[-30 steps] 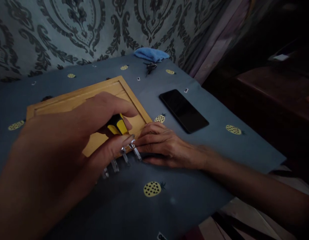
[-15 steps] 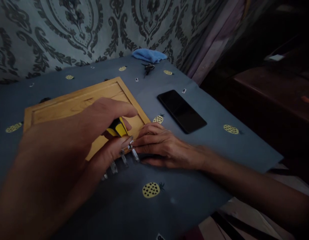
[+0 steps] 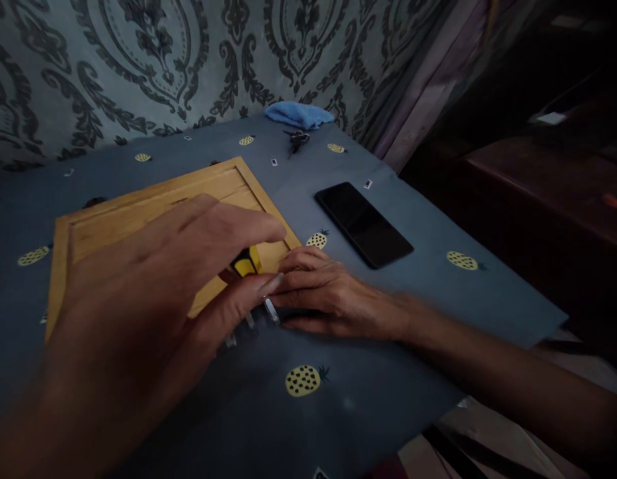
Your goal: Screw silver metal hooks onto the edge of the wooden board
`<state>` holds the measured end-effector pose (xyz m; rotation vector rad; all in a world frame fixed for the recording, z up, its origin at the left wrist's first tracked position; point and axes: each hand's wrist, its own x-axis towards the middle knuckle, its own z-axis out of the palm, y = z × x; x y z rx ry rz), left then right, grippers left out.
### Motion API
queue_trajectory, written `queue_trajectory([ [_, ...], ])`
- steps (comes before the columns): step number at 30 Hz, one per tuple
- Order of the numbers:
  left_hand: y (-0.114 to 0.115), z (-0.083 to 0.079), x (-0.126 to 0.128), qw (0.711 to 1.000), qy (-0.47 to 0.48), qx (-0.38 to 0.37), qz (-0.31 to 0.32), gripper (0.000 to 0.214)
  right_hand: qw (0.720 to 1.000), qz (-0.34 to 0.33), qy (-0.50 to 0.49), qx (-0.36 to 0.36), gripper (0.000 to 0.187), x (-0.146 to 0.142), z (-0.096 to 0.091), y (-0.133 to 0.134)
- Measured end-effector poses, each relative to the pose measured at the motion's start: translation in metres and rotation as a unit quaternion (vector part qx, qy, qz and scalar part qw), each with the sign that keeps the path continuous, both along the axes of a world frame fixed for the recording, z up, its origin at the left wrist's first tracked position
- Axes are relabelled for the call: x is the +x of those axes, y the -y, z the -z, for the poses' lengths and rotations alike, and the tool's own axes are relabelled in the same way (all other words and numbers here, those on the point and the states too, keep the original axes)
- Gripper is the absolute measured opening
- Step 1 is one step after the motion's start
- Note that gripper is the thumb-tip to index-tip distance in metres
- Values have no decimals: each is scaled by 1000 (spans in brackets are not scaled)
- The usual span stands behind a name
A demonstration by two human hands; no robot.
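Observation:
A framed wooden board (image 3: 243, 169) lies flat, several silver metal hooks (image 3: 271, 310) along its near edge. My left hand (image 3: 188, 266) is over the board, fingers closed round a yellow-and-black handled tool (image 3: 247, 263); the tool's tip is hidden. Its thumb reaches the hook nearest the board's right corner. At that corner my right hand (image 3: 328, 289) grips the board's edge, with its fingers on top and the thumb low at the near side. The two hands almost meet, and their fingertips hide the contact point.
A black phone (image 3: 364, 225) lies right of the board on the blue pineapple-print tablecloth (image 3: 412, 372). Farther back are a small dark object like keys (image 3: 297, 140) and a blue cloth (image 3: 299, 114). A patterned curtain (image 3: 228, 60) hangs behind the table.
My left hand has shifted slightly right with the tool, its thumb now covering more of the end hook. My right hand stays put. The view has moved slightly.

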<state>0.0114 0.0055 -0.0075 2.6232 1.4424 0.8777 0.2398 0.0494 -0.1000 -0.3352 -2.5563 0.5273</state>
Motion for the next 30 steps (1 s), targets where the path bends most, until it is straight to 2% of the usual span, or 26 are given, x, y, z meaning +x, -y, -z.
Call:
queue_trajectory([
  [5,-2,2,-5,999,-16,15,-47,26,1000,-5,2,-16,28,1,2,0],
  [11,-4,6,-5,999,-36,6,11,22,1000,0,-5,-14,27,0,2,0],
  [19,-2,6,-5,999,-36,-32,-18,19,1000,7,-7,6,26,-1,4,2],
  [25,0,2,-1,999,-39,-31,-4,12,999,16,-24,35,23,-3,5,2],
  [30,1,0,-2,999,-34,-37,0,13,999,22,-21,22,21,-4,7,1],
])
